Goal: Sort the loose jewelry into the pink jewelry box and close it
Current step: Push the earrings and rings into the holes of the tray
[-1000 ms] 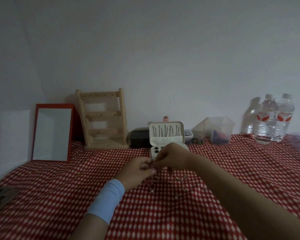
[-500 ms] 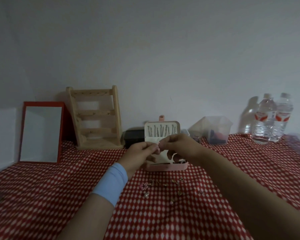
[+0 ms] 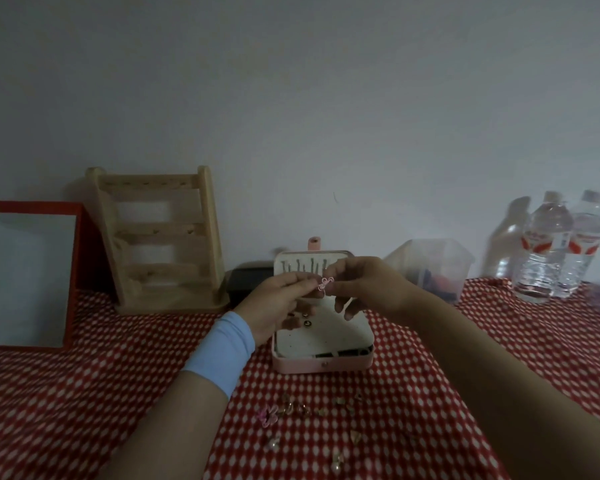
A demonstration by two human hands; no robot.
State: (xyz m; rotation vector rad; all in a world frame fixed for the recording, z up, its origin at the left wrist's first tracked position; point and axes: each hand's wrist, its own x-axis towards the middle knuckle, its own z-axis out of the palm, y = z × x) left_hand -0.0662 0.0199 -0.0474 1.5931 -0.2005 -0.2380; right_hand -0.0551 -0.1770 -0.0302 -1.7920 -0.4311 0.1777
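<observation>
Listing from the left edge of the frame: a red-framed mirror (image 3: 28,277) leans against the wall, and a wooden earring stand (image 3: 160,237) sits just right of it, both on the red checked tablecloth (image 3: 66,393).

Left of centre: my left hand (image 3: 274,306), with a light blue wristband (image 3: 219,353) below it, is pinched shut on a small pink earring (image 3: 325,283). The piece sits at my fingertips, on the hand's right side.

Centre: the pink earring hangs between both hands, above the open pink jewelry box (image 3: 323,365). It is too small to give its long axis or its pointing with confidence; its looped pink part shows uppermost.

Box: lid raised toward the wall, long axis running left to right across the frame, front clasp facing me. A few dark studs lie in the white tray, partly behind my left hand.

Lower centre: loose jewelry (image 3: 309,420) is scattered on the cloth, nearer me than the box.

Right of centre: my right hand (image 3: 368,289) also pinches the earring with thumb and forefinger, the other fingers curled downward.

Right: a clear plastic container (image 3: 433,268), then two water bottles (image 3: 565,247) at the wall.
</observation>
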